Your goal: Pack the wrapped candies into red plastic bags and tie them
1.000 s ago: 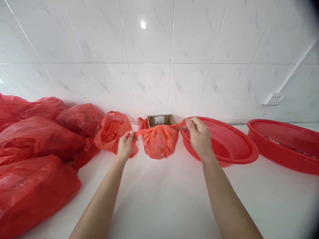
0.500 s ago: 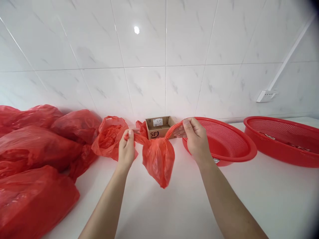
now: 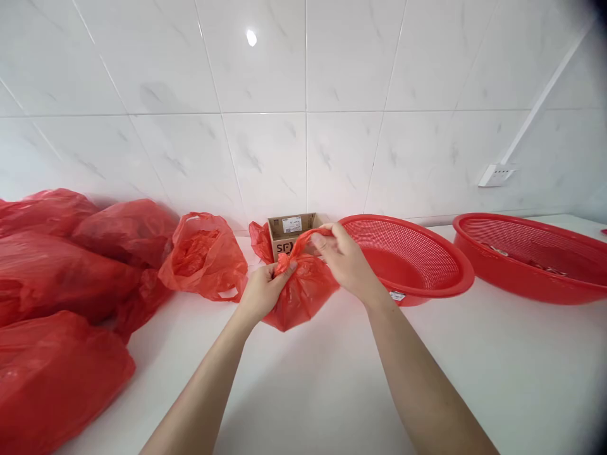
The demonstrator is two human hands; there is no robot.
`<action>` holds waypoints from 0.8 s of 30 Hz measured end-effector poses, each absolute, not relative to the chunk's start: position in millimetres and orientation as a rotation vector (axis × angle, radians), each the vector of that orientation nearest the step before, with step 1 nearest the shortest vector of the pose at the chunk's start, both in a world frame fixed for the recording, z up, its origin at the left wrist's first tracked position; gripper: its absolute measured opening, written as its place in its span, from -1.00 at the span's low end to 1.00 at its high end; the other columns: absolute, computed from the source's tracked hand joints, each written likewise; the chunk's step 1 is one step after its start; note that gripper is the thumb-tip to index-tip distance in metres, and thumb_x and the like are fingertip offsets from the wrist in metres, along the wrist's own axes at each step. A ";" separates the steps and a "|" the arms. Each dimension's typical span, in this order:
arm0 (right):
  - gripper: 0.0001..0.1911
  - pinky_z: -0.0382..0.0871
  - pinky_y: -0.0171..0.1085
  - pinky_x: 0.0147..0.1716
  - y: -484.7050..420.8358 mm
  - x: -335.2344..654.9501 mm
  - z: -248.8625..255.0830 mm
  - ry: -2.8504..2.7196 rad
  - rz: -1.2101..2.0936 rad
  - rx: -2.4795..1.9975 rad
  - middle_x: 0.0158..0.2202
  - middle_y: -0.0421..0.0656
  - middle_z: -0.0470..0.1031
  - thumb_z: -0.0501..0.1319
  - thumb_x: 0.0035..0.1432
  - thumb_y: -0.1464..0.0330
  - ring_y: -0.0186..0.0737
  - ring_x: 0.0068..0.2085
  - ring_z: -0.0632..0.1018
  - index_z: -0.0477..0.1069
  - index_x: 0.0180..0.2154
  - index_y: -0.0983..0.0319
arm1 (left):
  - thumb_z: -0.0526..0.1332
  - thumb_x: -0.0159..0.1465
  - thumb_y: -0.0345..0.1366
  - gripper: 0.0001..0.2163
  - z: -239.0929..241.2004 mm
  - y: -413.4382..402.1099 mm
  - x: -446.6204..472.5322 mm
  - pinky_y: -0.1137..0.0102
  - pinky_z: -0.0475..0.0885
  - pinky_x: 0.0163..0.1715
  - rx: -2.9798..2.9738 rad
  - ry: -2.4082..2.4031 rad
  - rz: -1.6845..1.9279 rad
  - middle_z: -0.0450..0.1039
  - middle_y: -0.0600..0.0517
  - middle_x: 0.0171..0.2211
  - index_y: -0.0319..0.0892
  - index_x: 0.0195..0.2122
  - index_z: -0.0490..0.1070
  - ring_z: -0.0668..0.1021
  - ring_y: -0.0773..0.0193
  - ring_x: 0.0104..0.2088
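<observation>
A small red plastic bag (image 3: 303, 294) is between my hands, its bottom bulging low over the white table. My left hand (image 3: 263, 289) is closed on its gathered neck, thumb pressed on the twisted plastic. With my right hand (image 3: 342, 259) I grip one handle of the bag, which loops up and over toward the left. What lies inside the bag cannot be made out. Right behind it stands a cardboard box (image 3: 279, 248) with an open top, partly hidden by the bag and my right hand.
An open red bag (image 3: 227, 268) holding crumpled red plastic stands left of my hands. Several filled red bags (image 3: 57, 373) are heaped farther left. To the right are an empty-looking red basket (image 3: 403, 265) and another red basket (image 3: 521, 278) with small items. A tiled wall (image 3: 265, 158) runs behind.
My hands have come closer together. The bag hung with its two handles pulled apart; now my left hand holds its neck and one handle is bent over. The view has shifted slightly.
</observation>
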State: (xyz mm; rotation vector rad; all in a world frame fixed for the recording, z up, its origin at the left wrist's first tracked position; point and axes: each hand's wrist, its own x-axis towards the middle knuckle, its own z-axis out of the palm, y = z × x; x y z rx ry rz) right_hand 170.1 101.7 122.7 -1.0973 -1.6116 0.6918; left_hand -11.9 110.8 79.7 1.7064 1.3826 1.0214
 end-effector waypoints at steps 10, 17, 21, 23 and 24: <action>-0.71 0.17 -0.28 -0.39 147.5 125.7 30.2 -1.844 0.152 -1.582 -0.30 -0.16 0.57 -0.10 0.41 0.27 -0.15 -0.30 0.55 0.36 -0.09 0.16 | -0.03 0.32 0.05 -0.52 32.4 149.9 -32.4 0.37 0.17 -0.51 1.724 1.903 0.997 0.23 0.06 -0.66 -0.12 -0.67 0.13 0.36 0.25 -0.56; -0.69 0.16 -0.27 -0.37 165.5 149.6 9.1 -1.820 0.104 -1.650 -0.30 -0.13 0.56 -0.08 0.40 0.25 -0.15 -0.30 0.52 0.41 -0.09 0.14 | 0.05 0.36 -0.08 -0.66 13.9 162.0 -53.4 0.24 0.40 -0.20 1.838 2.092 0.948 0.47 -0.02 -0.37 -0.23 -0.36 0.43 0.52 0.21 -0.30; -0.73 0.22 -0.22 -0.20 163.8 146.8 -5.5 -1.892 0.119 -1.601 -0.12 -0.08 0.54 0.03 0.35 0.27 -0.09 -0.14 0.48 0.47 -0.13 0.17 | -0.03 0.35 -0.32 -0.69 3.2 155.3 -38.6 0.24 0.32 0.05 2.070 1.886 0.995 0.40 -0.10 0.09 -0.15 -0.03 0.46 0.44 0.12 0.09; -0.72 0.22 -0.21 -0.13 164.2 144.3 -13.4 -1.942 0.146 -1.553 -0.05 -0.09 0.52 0.02 0.35 0.31 -0.09 -0.09 0.46 0.48 -0.08 0.17 | -0.03 0.31 -0.41 -0.61 -2.8 153.5 -31.0 0.31 0.28 0.13 2.138 1.781 0.984 0.28 0.01 0.23 -0.08 0.10 0.39 0.37 0.18 0.18; -0.71 0.22 -0.21 -0.12 164.9 143.5 -16.7 -1.959 0.165 -1.531 -0.04 -0.10 0.52 0.00 0.36 0.33 -0.10 -0.09 0.46 0.47 -0.06 0.17 | -0.02 0.29 -0.44 -0.58 -5.6 153.4 -28.2 0.34 0.27 0.14 2.156 1.740 0.962 0.28 0.04 0.25 -0.06 0.13 0.37 0.36 0.21 0.19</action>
